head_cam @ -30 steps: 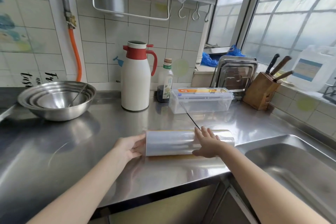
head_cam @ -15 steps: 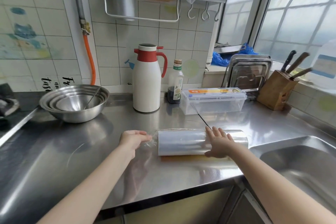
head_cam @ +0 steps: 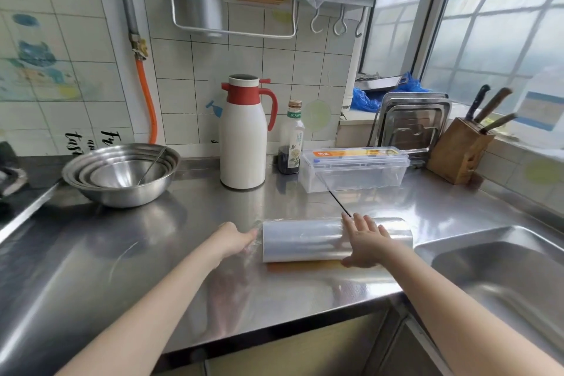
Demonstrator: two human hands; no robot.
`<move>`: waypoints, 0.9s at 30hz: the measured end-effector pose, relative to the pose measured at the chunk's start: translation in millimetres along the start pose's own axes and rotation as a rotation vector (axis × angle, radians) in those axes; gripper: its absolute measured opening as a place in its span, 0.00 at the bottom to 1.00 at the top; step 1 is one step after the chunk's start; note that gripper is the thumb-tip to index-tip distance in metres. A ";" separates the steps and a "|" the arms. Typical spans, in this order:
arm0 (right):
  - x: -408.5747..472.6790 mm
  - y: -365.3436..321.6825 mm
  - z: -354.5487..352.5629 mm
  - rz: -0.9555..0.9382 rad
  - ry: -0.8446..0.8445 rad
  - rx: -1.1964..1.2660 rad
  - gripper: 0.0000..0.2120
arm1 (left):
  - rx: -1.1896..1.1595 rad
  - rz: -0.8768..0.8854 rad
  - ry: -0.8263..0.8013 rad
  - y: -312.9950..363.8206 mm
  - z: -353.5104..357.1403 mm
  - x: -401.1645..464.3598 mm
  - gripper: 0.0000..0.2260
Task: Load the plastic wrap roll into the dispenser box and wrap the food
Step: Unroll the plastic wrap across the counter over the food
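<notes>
The plastic wrap roll (head_cam: 305,239) lies on its side near the front of the steel counter (head_cam: 152,253). My right hand (head_cam: 366,239) rests flat on top of its right half, fingers straight. My left hand (head_cam: 233,238) is just off the roll's left end, with its fingers curled on a wisp of clear crinkled film (head_cam: 254,238) that runs back to the roll. The clear dispenser box (head_cam: 354,169), with an orange label on its closed lid, stands behind the roll against the back wall. No food is in view.
A white and red thermos (head_cam: 243,137) and a small bottle (head_cam: 291,139) stand left of the box. Stacked steel bowls (head_cam: 122,174) sit at the back left. Steel trays (head_cam: 412,122) and a knife block (head_cam: 460,149) are at the back right. A sink (head_cam: 503,278) opens to the right.
My left hand has left the roll's left end and moved a little leftward, drawing clear film out with it. My right hand stays flat on the roll.
</notes>
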State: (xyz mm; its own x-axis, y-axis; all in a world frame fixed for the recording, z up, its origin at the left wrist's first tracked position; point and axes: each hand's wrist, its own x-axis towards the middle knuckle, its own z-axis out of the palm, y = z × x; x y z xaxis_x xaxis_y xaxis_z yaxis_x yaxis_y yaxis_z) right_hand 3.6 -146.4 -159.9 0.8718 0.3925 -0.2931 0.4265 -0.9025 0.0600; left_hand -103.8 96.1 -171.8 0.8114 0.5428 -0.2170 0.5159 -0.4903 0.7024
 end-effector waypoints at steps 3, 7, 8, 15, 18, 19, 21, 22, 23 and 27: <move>-1.6 0.1 0.0 -0.001 0.000 -0.004 0.49 | -0.146 0.156 0.111 -3.4 4.0 2.5 0.13; -1.6 -1.3 -1.0 0.004 -0.003 -0.009 0.50 | -0.654 0.175 0.031 5.1 3.3 -2.2 0.12; -1.3 -1.4 -1.2 0.006 -0.005 -0.012 0.50 | -0.704 0.176 -0.010 6.6 3.2 -3.0 0.13; 1.8 -1.1 -0.7 0.008 -0.006 -0.017 0.51 | -0.603 0.159 -0.094 -5.5 -0.8 -0.9 0.09; 4.4 -2.0 -1.5 0.010 -0.007 -0.023 0.52 | -0.420 0.212 -0.292 -21.2 -2.3 -1.9 0.14; 4.9 -2.2 -1.6 0.011 -0.010 -0.022 0.52 | -0.378 0.230 -0.329 -25.5 -1.9 -1.6 0.16; 5.7 -2.2 -1.7 0.015 -0.011 -0.024 0.52 | -0.290 0.265 -0.318 -30.2 -0.3 -0.7 0.18; 5.9 -2.0 -1.8 0.015 -0.011 -0.026 0.52 | -0.254 0.280 -0.288 -30.6 0.7 -0.1 0.19; 5.8 -2.1 -1.9 0.014 -0.014 -0.029 0.52 | -0.219 0.296 -0.249 -30.5 2.3 0.9 0.19; 5.3 -2.3 -2.3 0.009 -0.012 -0.028 0.52 | -0.089 0.356 -0.102 -26.8 6.6 5.5 0.17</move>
State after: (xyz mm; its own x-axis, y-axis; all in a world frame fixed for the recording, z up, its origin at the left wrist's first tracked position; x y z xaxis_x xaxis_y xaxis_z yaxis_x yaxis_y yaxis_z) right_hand 7.8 -141.8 -159.4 0.8726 0.3822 -0.3041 0.4256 -0.9004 0.0897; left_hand -111.3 107.7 -196.2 0.9609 0.2765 -0.0124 0.1750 -0.5725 0.8010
